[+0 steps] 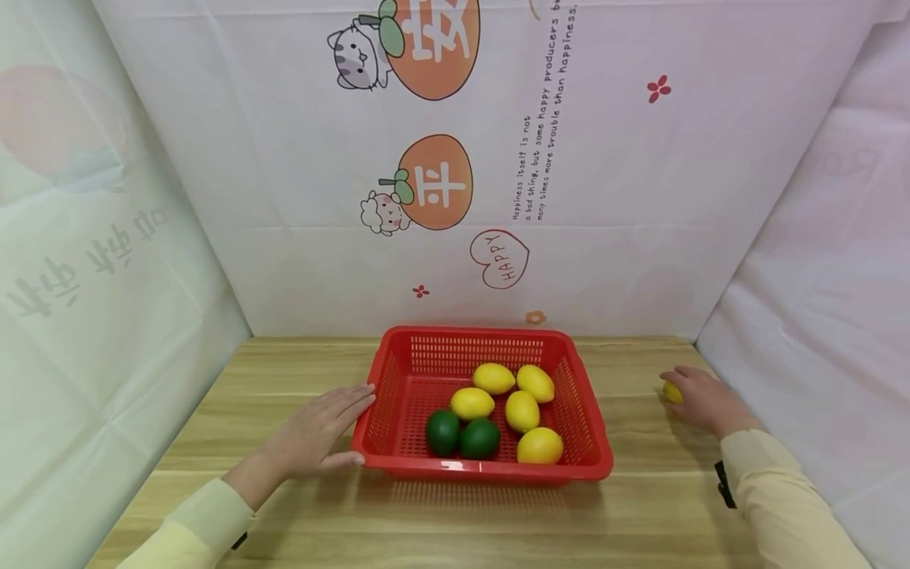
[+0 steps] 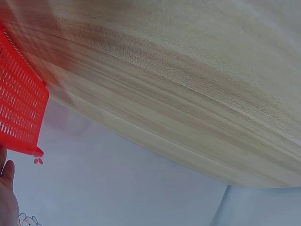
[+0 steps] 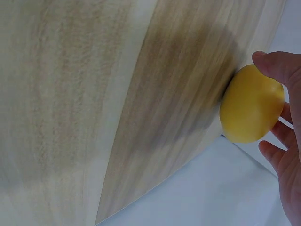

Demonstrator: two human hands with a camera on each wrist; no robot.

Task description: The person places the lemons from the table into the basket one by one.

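A red plastic basket [image 1: 483, 472] with slotted walls stands on the wooden table. Inside it, several yellow lemons [image 1: 522, 412] lie toward the middle and right, and two dark green oval fruits [image 1: 479, 438] sit side by side near the front wall. My left hand [image 1: 316, 431] rests against the basket's left rim, its fingers straight along the edge and the thumb at the front corner. Off to the right of the basket, my right hand [image 1: 704, 399] holds another lemon [image 3: 251, 104] between thumb and fingers, low at the tabletop. From the head view, the hand covers much of this lemon.
The wooden table [image 1: 298, 521] reaches back to a white printed cloth [image 1: 604, 158] hung as a wall. White cloth sheets also hang at the left [image 1: 85, 316] and right [image 1: 839, 332], the right one close beside my right arm.
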